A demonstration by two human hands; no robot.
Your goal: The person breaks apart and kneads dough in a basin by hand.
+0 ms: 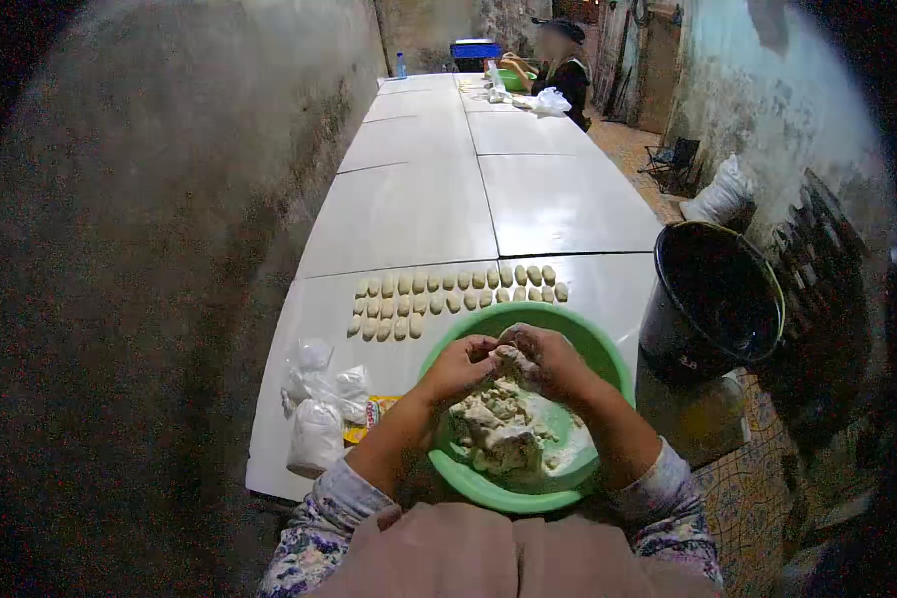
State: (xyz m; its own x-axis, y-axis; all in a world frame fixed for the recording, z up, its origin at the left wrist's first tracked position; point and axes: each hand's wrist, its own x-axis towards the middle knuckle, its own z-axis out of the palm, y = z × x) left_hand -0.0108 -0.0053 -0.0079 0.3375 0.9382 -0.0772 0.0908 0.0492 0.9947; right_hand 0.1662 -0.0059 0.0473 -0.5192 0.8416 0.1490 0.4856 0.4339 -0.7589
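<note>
A green basin point(447, 480) sits in front of me at the near end of the table. Inside it lies a lumpy mass of pale dough point(493, 434), with loose white flour point(568, 439) beside it. Over the basin my left hand point(460, 367) and my right hand point(543, 361) meet, fingers closed around a piece of dough point(511, 365) between them. Part of that piece is hidden by my fingers. Beyond the rim, small oval dough pieces point(404, 304) lie in rows on the white tabletop.
Bags of white powder point(316, 437) and a yellow packet point(357, 431) lie left of the basin. A large black bucket point(668, 329) stands at the right. At the table's far end, a person point(566, 75) works over another green basin point(513, 80). A wall borders the left side.
</note>
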